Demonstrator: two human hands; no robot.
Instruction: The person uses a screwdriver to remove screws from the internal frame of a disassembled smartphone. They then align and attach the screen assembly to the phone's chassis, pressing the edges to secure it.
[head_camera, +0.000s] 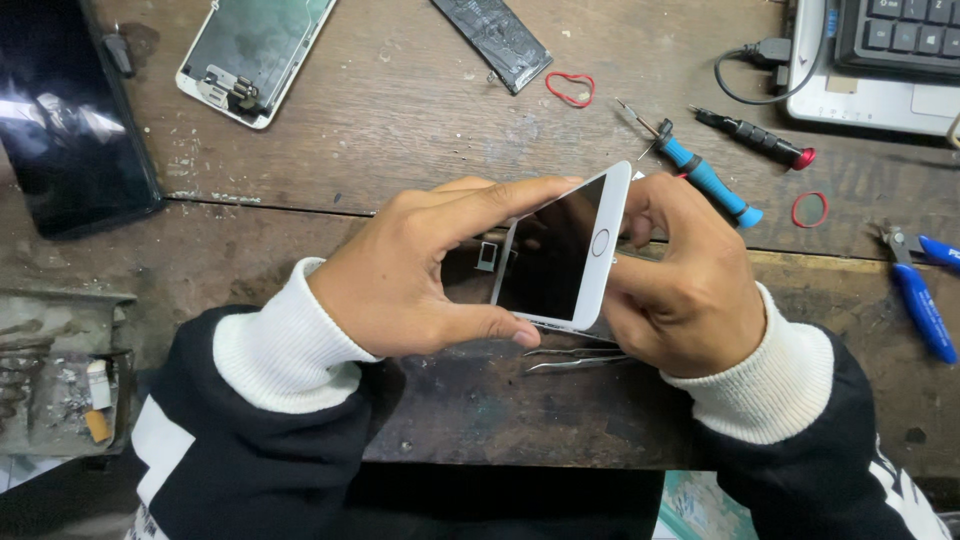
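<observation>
Hands: left hand (410, 275), right hand (680, 285) pinch tilted white phone (565, 250).

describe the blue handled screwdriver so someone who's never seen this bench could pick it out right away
Start at the white phone held by both hands mid-bench. Just up and right of the right hand lies the screwdriver, tip pointing up-left. Its bright blue grip separates it from the black, red-capped driver beyond.
</observation>
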